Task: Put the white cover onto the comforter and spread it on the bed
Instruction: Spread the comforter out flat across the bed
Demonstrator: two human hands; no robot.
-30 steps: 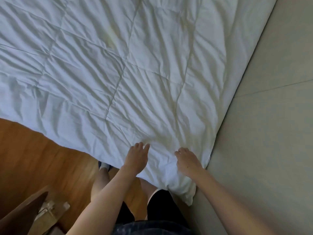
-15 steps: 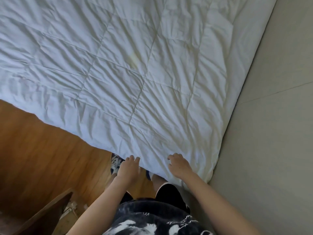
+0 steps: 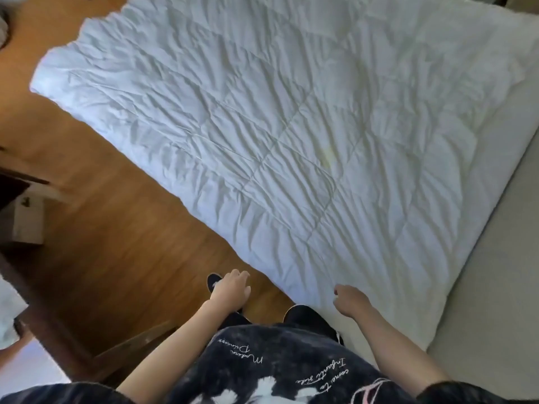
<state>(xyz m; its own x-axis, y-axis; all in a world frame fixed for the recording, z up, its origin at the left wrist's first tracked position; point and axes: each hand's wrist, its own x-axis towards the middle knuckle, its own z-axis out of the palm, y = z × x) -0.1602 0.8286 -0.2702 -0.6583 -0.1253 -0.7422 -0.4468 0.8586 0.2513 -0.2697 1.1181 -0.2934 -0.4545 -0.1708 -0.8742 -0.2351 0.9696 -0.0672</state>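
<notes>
Comforter [image 3: 291,135] white, quilted, heavily wrinkled, a yellowish stain near its middle; lies spread flat, its left edge beside wood floor [image 3: 96,243], grey surface along its right. Both hands loosely curled, holding nothing: left hand [image 3: 232,290] over floor, right hand [image 3: 351,301] over comforter's near edge.

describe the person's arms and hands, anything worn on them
Both forearms are bare to above the elbow; no watch, rings or gloves show on the left hand or right hand. A dark sleeve edge shows at the right upper arm, matching the dark shirt with white script.
</notes>
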